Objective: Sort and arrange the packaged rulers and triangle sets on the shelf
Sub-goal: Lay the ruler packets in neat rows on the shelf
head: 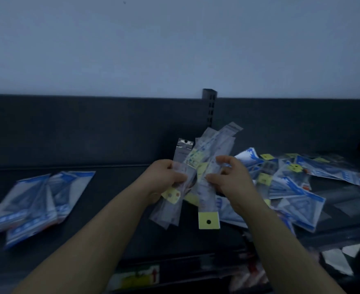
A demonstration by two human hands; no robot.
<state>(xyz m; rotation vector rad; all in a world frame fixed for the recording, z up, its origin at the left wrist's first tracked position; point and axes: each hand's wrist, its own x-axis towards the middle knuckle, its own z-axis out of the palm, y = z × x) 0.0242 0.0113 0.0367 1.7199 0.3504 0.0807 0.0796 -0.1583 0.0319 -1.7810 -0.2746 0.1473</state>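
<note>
Both forearms reaching forward and up from the lower edge, bare, converging over the middle of the dark shelf [115, 187]. Left hand [164, 179] closed around a fanned bundle of ruler packs [187, 166], thumb on top, fingers curled beneath; clear sleeves sticking out above and below the fist, a yellow tag hanging just under it. Right hand [228, 177] half open, thumb and forefinger pinching one long ruler pack [208, 200], other fingers loosely bent behind it. That pack hanging near upright, its yellow header card with a punched hole at the bottom end, its upper end touching the bundle in the other fist. Both hands held just apart, above the shelf surface, not resting on it.

Lower down, at the front edge, a blurred lower shelf level with a yellowish label and reddish packaging, too dim to read.

To the left on the shelf, a neat overlapping row of blue-and-white triangle set packs [37, 200], lying flat. To the right, a loose heap of packs [297, 183], blue-and-white with yellow tags, overlapping at all angles.

Behind, the dark back panel [90, 132] with a slotted upright post [210, 107], then a pale wall [175, 43].
</note>
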